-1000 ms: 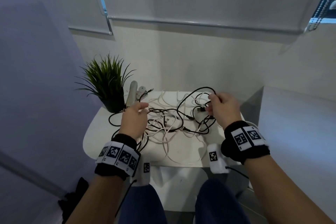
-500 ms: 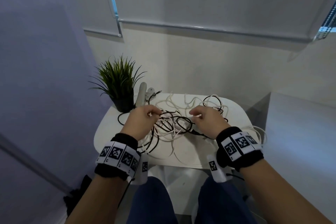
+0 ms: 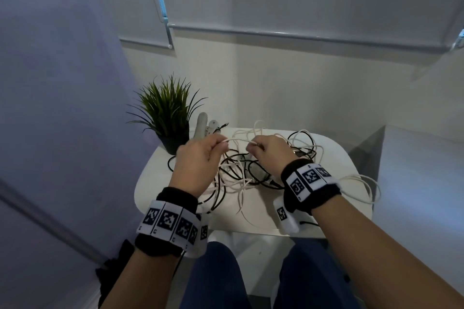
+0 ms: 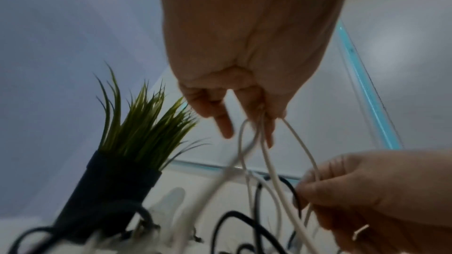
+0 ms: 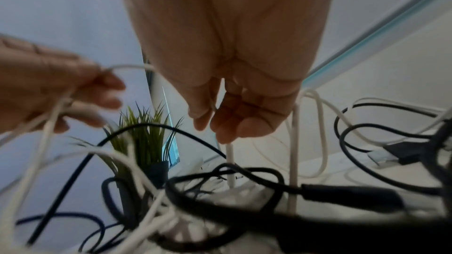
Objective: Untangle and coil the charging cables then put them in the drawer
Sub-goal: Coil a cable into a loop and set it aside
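Observation:
A tangle of white cables (image 3: 237, 142) and black cables (image 3: 305, 148) lies on a small white table (image 3: 334, 158). My left hand (image 3: 200, 155) is raised above the heap and pinches a loop of white cable (image 4: 264, 142) between thumb and fingers. My right hand (image 3: 266, 150), close to its right, pinches another stretch of white cable (image 5: 229, 154) at the fingertips. Both hands hold their strands lifted off the pile. A black USB plug (image 5: 391, 156) lies at the right of the heap. No drawer shows in any view.
A potted green plant (image 3: 167, 113) stands at the table's back left, beside a white power strip (image 3: 200, 124). White cable loops (image 3: 364, 189) hang over the table's right edge. A wall and blind are behind, a grey surface (image 3: 421, 183) at the right, my knees below.
Both hands came together over the middle of the heap and rose. The right hand left the black cable at the right and took white cable; the left now lifts a white loop.

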Demonstrator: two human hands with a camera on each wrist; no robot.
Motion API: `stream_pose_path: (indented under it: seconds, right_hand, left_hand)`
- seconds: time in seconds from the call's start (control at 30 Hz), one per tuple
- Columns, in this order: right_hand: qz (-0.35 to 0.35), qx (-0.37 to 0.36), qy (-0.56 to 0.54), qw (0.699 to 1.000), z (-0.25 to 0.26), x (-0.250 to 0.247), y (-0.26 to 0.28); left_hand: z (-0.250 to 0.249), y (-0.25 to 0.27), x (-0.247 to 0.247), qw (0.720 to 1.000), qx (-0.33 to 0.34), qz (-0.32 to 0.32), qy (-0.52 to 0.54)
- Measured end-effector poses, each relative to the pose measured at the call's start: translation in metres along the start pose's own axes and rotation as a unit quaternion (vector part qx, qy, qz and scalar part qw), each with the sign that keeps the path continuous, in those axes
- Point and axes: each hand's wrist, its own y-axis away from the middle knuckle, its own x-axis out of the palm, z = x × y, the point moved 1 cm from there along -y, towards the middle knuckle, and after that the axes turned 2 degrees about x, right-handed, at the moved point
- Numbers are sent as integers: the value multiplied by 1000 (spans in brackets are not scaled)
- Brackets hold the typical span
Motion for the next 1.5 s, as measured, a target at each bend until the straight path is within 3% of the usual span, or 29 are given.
stream_pose_path:
  seconds: [0.07,0.1,0.17,0.27,0.33,0.43,0.5,0.63,0.73,0.9,1.13,1.23,1.3,1.4,1.5]
  right_hand:
    - [-18,-2,-42,999,0,-3,-4]
    - [-28,-7,-78,997,1,-7,-5]
    - [-49,-25,-145,988,8,-17,-5]
    - [-75,-69,-156,983,21,-36,-6]
    - [-76,-75,-135,985,25,-44,-7]
    - [-23,-43,-71,996,18,-43,-7]
    - [-9,-23,-81,996,8,-39,-5]
    - [-77,16,-130,988,-11,-41,-1]
    - [-109,51,-201,972,-23,-40,4]
    - [-121,69,-322,937,-25,-42,13]
    - [-146,55,-382,911,-22,-62,13]
    - [-146,57,-345,925,-26,-66,16]
    - [-131,65,-312,939,-32,-63,18]
    - [-72,87,-266,957,-42,-52,24]
    - [8,93,-226,970,-46,-39,32]
  left_hand:
    - [10,-2,-7,995,-26,-9,-99]
    - [15,-3,-10,995,-55,-4,-88]
    - [20,-3,-12,995,-100,29,4]
    - [9,-1,-12,978,-114,64,164]
    - [-1,-2,-11,962,-112,20,248]
    - [-5,-10,-10,943,-125,-39,307]
    - [1,-12,-8,942,-146,-6,304]
    - [20,-2,-5,964,-150,98,195]
    - [28,9,0,963,-132,200,119]
    - [14,16,15,992,-29,100,73]
    - [-4,13,54,976,-1,191,105]
    - [-8,10,57,970,-26,205,125]
    - [-10,5,53,965,-64,171,190]
    - [-16,-6,46,956,-78,108,261]
    - [-23,-16,46,960,-62,82,262]
